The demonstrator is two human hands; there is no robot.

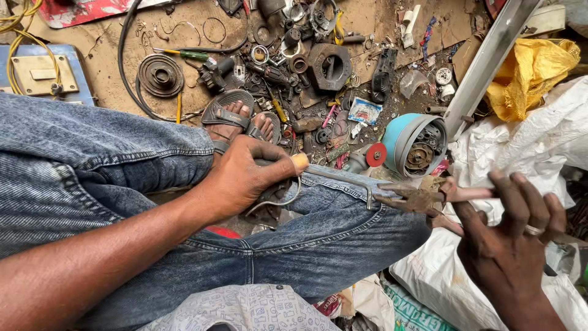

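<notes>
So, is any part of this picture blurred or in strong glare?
Head view: the pliers and both hands are sharp; the white sacks on the right look overexposed in daylight; the near forearm at bottom left is slightly soft; edges bend a little from the wide lens.
</notes>
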